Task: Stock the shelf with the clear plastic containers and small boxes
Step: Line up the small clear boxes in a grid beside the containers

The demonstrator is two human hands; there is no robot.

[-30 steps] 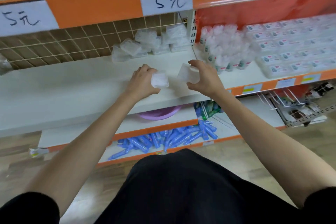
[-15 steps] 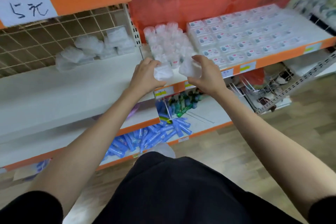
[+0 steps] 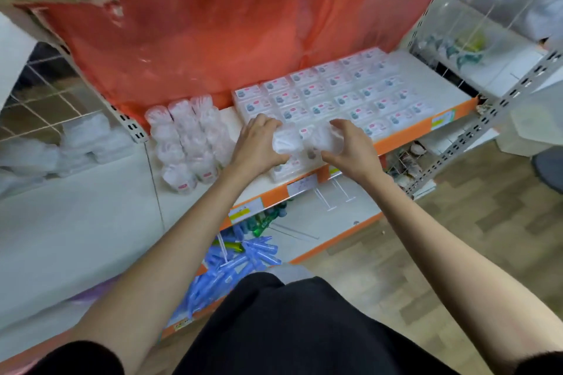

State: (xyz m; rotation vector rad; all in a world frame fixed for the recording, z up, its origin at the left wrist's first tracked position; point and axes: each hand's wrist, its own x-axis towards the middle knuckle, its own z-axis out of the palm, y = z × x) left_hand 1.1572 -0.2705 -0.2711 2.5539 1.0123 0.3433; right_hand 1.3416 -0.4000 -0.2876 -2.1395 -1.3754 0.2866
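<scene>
Left hand point(image 3: 259, 144), right hand point(image 3: 353, 152) shifted right, gripping containers point(image 3: 286, 141) above shelf-edge boxes point(image 3: 320, 102).

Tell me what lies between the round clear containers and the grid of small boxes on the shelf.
Head view: a narrow bare strip of white shelf; nearer the front, the left hand reaches across it.

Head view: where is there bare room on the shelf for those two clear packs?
A bare strip runs between the clear round containers and the small boxes, partly under the left hand. More bare shelf lies beyond the boxes' right end. The neighbouring left shelf is broadly bare. The boxes sit packed tight.
</scene>
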